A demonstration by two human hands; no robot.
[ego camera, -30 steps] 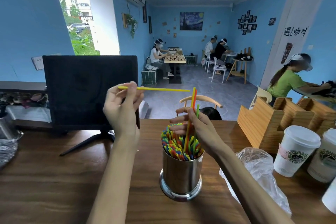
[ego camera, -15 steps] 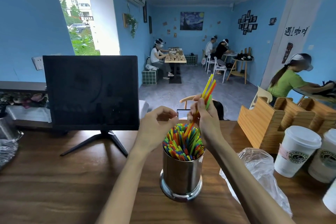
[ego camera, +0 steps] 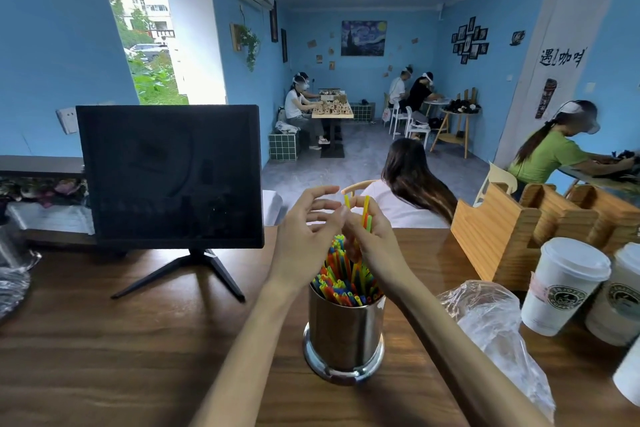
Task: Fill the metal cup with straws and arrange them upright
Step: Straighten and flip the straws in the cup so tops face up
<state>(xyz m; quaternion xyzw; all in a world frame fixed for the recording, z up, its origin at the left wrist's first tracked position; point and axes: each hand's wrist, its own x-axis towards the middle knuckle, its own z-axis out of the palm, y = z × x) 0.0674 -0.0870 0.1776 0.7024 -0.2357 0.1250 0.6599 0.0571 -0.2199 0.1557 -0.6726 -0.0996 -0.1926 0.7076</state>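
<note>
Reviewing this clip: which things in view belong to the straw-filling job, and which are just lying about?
Part of the job:
- metal cup
- straws in the cup
- few straws gripped by the right hand
- left hand, fingers spread beside them

Lying about:
- monitor
- plastic bag
- paper cups
- wooden holder

Bright window (ego camera: pixel 138 21) overexposed; wide-angle edge distortion; slight softness.

Wood counter (ego camera: pixel 104 357): metal cup (ego camera: pixel 344 333) near centre; black monitor (ego camera: pixel 169 177) far left; plastic bag (ego camera: pixel 491 322) right; paper cups (ego camera: pixel 564 288), wooden holder (ego camera: pixel 512 236) far right; foil-like item (ego camera: pixel 12 284) left edge, unclear.
</note>
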